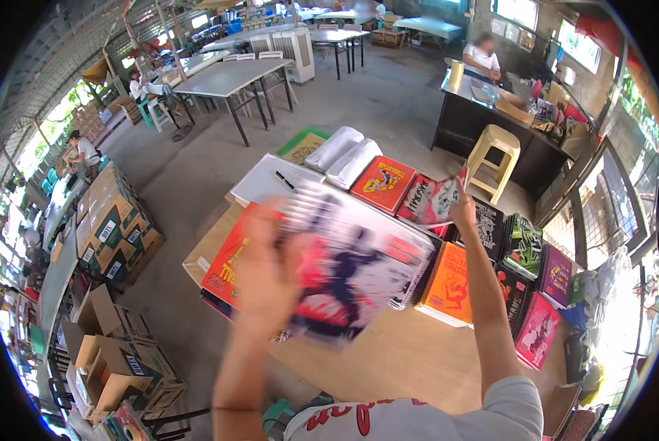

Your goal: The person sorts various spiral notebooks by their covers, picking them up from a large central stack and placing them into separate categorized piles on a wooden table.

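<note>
My left hand, smeared by motion, grips the left side of a white spiral notebook with pink and dark blue figures on its cover. That notebook is tilted above the table, its lower part also blurred. With my right arm stretched forward, my right hand is closed on the right edge of a red and grey notebook. Beside it lies a stack of red-orange notebooks. An orange spiral notebook stack sits nearer me, and orange-red notebooks are partly hidden behind my left hand.
The wooden table also bears black, green, purple and pink notebooks at the right. A pen lies on a white stack. Beyond stand a yellow stool and a dark desk with a seated person. Cardboard boxes fill the left.
</note>
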`<state>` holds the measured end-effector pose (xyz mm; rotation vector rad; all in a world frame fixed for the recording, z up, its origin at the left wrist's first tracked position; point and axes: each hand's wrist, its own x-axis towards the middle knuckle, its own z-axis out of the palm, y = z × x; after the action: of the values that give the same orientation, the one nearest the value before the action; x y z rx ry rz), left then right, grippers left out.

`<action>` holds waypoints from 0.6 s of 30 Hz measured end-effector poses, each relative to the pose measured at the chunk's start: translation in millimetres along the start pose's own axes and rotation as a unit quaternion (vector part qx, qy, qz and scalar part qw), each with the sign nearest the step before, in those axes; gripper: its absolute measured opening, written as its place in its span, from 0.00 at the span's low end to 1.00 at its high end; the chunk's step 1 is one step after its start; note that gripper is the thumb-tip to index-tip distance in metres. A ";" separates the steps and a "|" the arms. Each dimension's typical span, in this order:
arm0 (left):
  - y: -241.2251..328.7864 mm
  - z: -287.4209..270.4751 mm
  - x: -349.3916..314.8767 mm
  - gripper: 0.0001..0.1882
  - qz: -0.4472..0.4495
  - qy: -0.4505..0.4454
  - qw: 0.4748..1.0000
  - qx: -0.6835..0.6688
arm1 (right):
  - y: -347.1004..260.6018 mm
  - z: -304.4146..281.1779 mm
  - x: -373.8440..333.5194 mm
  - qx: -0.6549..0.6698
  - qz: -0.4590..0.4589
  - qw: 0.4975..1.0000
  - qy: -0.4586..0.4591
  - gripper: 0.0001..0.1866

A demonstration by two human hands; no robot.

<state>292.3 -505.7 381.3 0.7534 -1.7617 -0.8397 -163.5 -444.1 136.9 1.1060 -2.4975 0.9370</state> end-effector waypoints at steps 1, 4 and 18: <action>-4.6 -37.0 15.7 0.17 0.005 -0.036 0.998 0.046 | -38.1 -25.0 -6.1 0.037 -0.047 0.998 0.011 0.37; -54.8 -118.8 49.0 0.22 0.042 -0.090 0.983 0.153 | -157.7 -119.6 -37.2 0.176 -0.080 0.978 0.080 0.30; -164.5 -141.8 82.5 0.28 -0.379 -0.163 0.910 -0.036 | -360.7 -107.2 -207.3 0.319 -0.005 0.905 -0.281 0.31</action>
<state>419.0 -692.3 325.4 1.3435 -1.7034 -1.6153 238.9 -438.1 287.2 1.7975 -2.6560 1.7197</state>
